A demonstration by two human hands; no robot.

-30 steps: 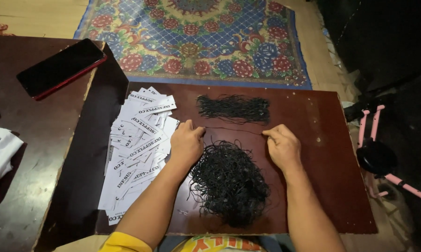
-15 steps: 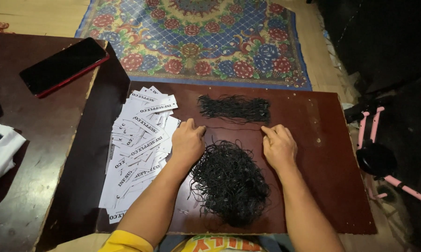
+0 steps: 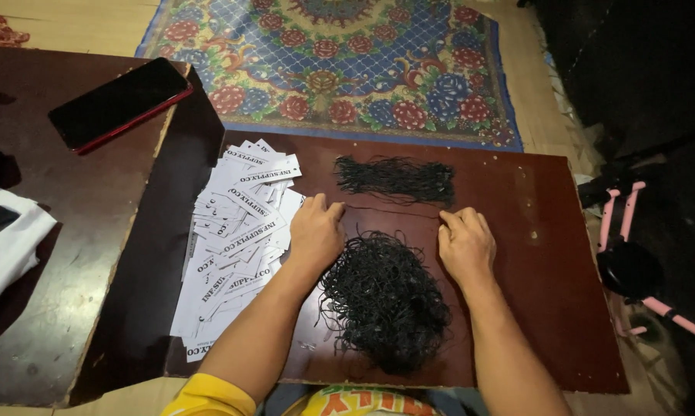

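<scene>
a dark reddish-brown board (image 3: 548, 254) lies on the floor, a flowered carpet (image 3: 340, 62) beyond it. the left hand (image 3: 315, 235) and right hand (image 3: 465, 245) pinch the ends of one black string (image 3: 390, 211) stretched between them. tangled strings (image 3: 384, 302) sit between the wrists, a straightened bundle (image 3: 395, 179) just beyond the fingers, white paper tags (image 3: 236, 239) left of the left hand, a phone (image 3: 120, 102) farther left.

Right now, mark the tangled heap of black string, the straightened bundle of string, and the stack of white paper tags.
tangled heap of black string (image 3: 384, 302): head view, middle of the pile.
straightened bundle of string (image 3: 394, 179): head view, centre of the bundle.
stack of white paper tags (image 3: 236, 239): head view, a tag mid-stack.
</scene>
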